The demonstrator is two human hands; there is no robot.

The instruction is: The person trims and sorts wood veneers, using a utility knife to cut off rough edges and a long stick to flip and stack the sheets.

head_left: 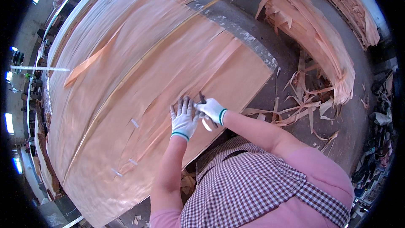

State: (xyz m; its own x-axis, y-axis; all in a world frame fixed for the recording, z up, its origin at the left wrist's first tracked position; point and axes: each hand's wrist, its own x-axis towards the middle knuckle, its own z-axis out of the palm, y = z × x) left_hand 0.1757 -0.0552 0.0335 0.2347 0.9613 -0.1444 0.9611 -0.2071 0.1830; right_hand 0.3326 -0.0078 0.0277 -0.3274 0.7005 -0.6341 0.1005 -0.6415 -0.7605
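Thin veneer sheet (160, 80) spread across centre frame on the tabletop (249, 38), split near its lower-right edge. Left hand (184, 120) pressed flat, fingers spread, likely pinning the split. Right hand (209, 110) just beside, closed around a small dark tool (203, 98). Veneer scraps (303, 105) littering the floor (363, 114) at right; stacked veneer (320, 38) upper right.

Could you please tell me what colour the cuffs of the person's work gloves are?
Green: the white gloves on the left hand and right hand have green-edged cuffs, seen in the head view.
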